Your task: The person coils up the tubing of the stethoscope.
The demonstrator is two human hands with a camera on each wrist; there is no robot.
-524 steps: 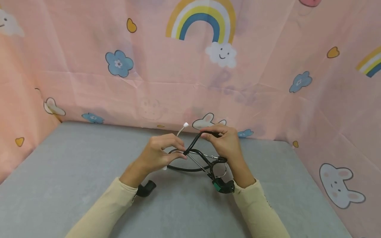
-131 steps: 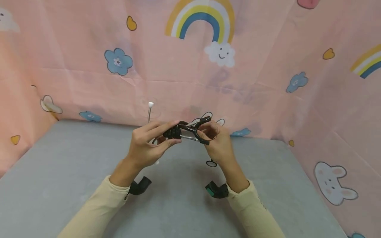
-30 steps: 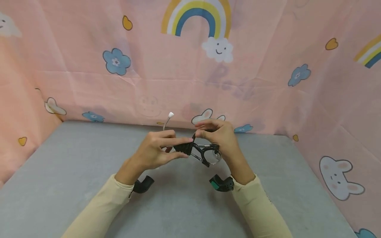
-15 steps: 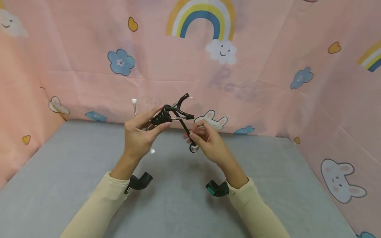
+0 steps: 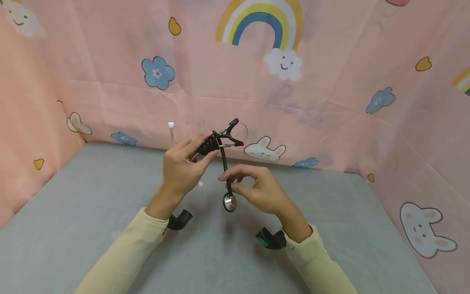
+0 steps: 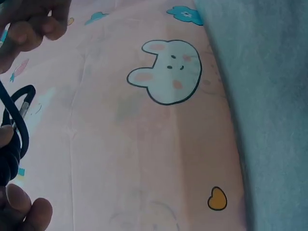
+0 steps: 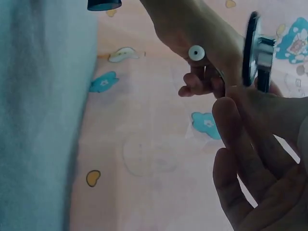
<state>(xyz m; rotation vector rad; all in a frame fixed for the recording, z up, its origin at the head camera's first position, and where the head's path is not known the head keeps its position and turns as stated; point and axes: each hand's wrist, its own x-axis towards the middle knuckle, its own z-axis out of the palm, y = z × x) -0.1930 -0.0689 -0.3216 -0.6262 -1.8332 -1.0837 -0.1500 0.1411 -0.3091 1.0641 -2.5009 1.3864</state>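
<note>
A black stethoscope is held up over the table. Its tubing is wound in several turns around the metal ear tubes, and my left hand grips these coils between thumb and fingers. The black Y-shaped fork points up and right. From the coils a short length of tubing hangs down to the silver chest piece. My right hand pinches that tubing just above the chest piece. One white ear tip rises behind my left hand; the other ear tip shows in the right wrist view.
The grey tabletop spreads beneath both hands. A pink printed cloth stands along the back and sides. Black wrist devices stick out below each hand, at the cream sleeves.
Since the first frame the loose tubing has become coiled around the ear tubes. Over the last second the left hand lifted the coils, and the right hand moved down the tubing toward the chest piece.
</note>
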